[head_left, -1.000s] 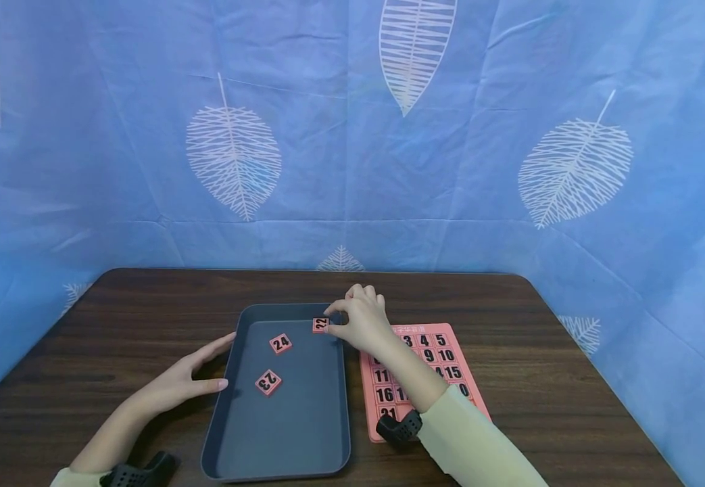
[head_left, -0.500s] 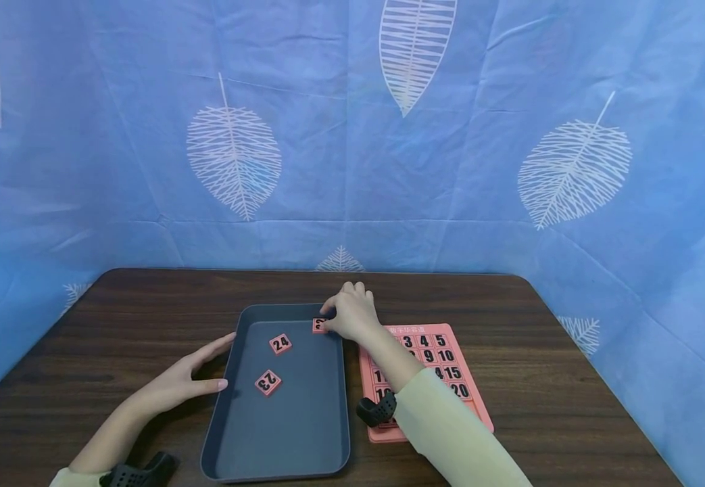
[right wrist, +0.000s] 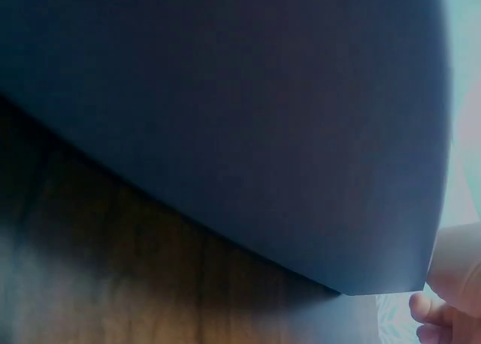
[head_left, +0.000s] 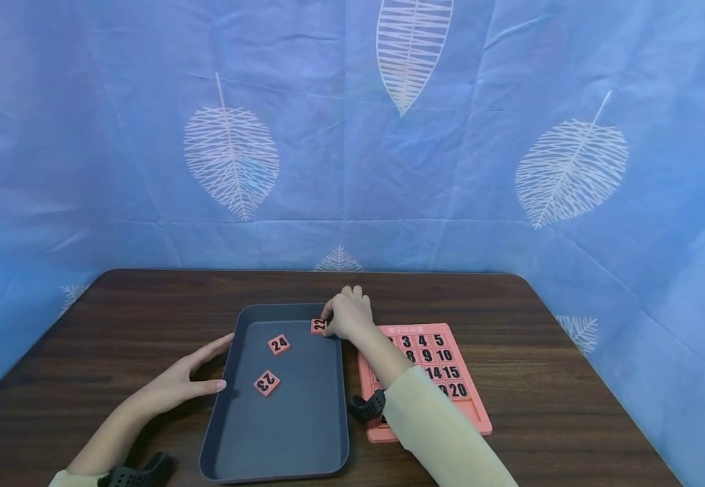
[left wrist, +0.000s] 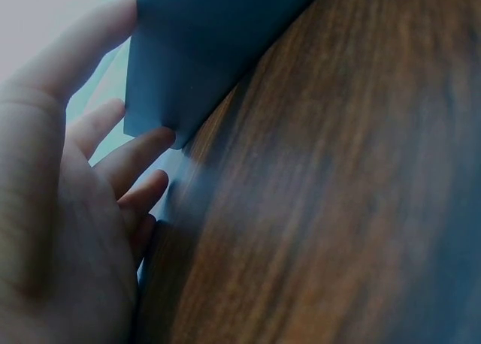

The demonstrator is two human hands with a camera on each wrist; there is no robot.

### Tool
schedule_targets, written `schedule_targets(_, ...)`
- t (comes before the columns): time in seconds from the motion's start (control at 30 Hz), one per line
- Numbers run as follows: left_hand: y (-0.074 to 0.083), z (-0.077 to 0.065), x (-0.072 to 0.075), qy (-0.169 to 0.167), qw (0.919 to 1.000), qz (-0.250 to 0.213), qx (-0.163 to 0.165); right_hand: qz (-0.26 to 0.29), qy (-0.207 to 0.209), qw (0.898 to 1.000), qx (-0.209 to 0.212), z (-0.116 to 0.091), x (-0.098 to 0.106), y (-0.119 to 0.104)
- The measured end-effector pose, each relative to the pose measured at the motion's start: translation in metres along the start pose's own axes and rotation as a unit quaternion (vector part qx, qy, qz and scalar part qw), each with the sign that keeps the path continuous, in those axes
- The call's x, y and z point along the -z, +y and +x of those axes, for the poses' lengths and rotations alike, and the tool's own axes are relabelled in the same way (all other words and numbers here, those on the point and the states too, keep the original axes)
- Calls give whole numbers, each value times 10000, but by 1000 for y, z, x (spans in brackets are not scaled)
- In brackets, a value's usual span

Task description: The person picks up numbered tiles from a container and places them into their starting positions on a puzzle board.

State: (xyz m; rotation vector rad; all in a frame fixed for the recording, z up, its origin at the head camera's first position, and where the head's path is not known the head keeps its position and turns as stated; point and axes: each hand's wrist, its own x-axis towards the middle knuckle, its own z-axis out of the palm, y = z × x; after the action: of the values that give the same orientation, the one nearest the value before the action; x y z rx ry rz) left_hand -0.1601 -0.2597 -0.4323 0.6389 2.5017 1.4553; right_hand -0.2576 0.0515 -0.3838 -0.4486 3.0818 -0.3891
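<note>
At the far right corner of a dark grey tray [head_left: 285, 436], my right hand [head_left: 352, 318] pinches a pink number tile marked 22 [head_left: 318, 326] between thumb and forefinger. The hand hides the tile's right end. Tile 24 [head_left: 278, 344] and tile 23 [head_left: 266, 383] lie turned at angles in the tray. My left hand [head_left: 176, 380] touches the tray's left side, its thumb and fingers spread and fairly straight. In the left wrist view, fingertips [left wrist: 161, 137] meet the tray wall [left wrist: 203, 51]. The right wrist view shows mostly the tray's outer side [right wrist: 263, 134].
Right of the tray lies a pink number board [head_left: 476, 414] with several rows of numbered tiles, partly covered by my right forearm and its black wrist strap [head_left: 367, 407]. Everything rests on a dark wooden table [head_left: 559, 406]. A blue leaf-patterned cloth [head_left: 340, 169] hangs behind.
My right hand has shifted slightly left around tile 22, and its forearm has swung left, uncovering more of the board. Tile 22 stays near the same corner. The left hand holds still.
</note>
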Motion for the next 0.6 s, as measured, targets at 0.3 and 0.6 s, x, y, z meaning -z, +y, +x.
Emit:
schedule_targets(0.3, 1, -1, 0, -18, 10000, 57, 46, -59, -90, 9999, -105, 0, -1, 0)
schedule_targets(0.6, 2, -1, -1, -39, 9999, -14, 108, -148, 18, 9998, -140, -3, 0, 0)
